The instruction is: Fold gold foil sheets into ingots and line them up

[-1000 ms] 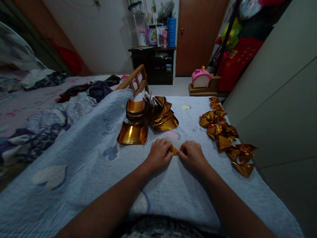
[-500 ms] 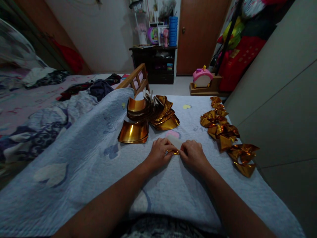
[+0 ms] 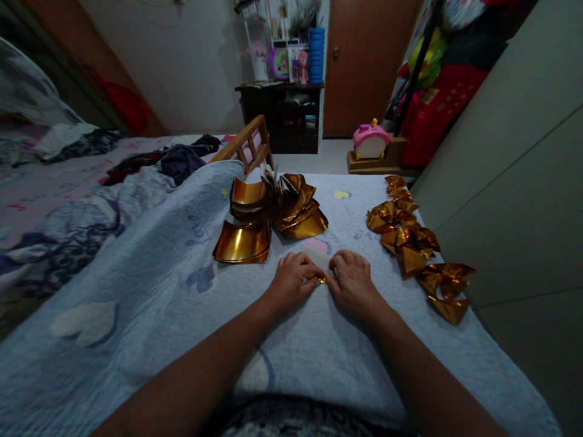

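One sheet [image 3: 320, 259], gold and white, lies on the quilt [image 3: 200, 346]: the left hand [image 3: 290, 276] pinches its folded edge, probably to steady it; the right hand [image 3: 353, 282], half curled, touches it, grip unclear. Gold stack [image 3: 242, 244] and folded pieces [image 3: 412, 262] lie apart, perhaps against mixing.

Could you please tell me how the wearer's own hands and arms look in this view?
The left hand and right hand are bare, without gloves. The left forearm and right forearm show no sleeves, and no watch or bracelet is visible at either wrist. At the bottom edge, a dark garment with a pale pattern shows.
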Tool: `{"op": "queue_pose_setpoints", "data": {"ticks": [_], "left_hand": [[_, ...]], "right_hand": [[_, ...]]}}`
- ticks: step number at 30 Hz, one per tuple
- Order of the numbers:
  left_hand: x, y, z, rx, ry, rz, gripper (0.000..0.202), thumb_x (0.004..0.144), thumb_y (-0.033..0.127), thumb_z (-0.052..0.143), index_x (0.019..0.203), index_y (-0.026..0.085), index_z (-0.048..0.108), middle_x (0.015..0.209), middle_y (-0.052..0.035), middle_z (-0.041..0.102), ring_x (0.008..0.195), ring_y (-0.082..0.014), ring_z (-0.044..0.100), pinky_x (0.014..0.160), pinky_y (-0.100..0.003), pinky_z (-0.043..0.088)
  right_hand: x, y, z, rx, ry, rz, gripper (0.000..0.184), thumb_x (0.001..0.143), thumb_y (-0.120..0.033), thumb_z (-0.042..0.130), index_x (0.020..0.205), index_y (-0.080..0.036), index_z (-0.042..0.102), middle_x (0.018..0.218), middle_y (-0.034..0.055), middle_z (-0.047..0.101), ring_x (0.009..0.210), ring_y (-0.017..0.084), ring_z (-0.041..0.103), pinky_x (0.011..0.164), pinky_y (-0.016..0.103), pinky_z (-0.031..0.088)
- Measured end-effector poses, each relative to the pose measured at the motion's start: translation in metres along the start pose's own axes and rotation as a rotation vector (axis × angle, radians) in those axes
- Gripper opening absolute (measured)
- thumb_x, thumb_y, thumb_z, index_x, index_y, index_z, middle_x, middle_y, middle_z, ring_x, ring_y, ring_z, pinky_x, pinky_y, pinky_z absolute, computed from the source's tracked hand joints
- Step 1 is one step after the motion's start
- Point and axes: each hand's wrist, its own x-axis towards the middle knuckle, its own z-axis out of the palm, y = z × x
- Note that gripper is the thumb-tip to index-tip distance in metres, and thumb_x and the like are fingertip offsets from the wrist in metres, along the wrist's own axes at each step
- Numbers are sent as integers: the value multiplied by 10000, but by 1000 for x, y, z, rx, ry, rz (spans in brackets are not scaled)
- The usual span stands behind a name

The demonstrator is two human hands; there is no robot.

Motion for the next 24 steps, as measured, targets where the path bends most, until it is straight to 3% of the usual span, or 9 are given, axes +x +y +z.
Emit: {"op": "queue_pose_setpoints", "data": {"ticks": [8, 13, 24], "left_hand": [[1, 1, -1, 3, -16, -2, 174, 891, 299, 703, 1052, 288, 768, 1024, -47, 640, 1039, -248, 527, 907, -404, 372], [1, 3, -4, 4, -47, -9, 190, 893, 273, 694, 1070, 286, 760, 1035, -50, 642, 1051, -253, 526, 916, -408, 377], [0, 0, -4, -36, -42, 7, 192, 877, 235, 702, 1049, 292, 768, 1023, -37, 641, 1040, -239, 526, 936, -399, 362]], "right_hand": [[4, -7, 2, -58, 17, 46, 208, 910, -358, 584, 1038, -200, 541, 1120, 118, 587, 1096, 304, 481, 966, 452, 323], [2, -3, 4, -28, 36, 79, 346, 909, -382, 589, 1198, -198, 537, 1262, 138, 564, 1186, 320, 463, 1025, 483, 309], [-3, 14, 4, -34, -1, 72, 547, 858, -275, 604, 1394, -265, 496, 1437, 137, 490, 1344, 341, 417, 1108, 562, 309]]}}
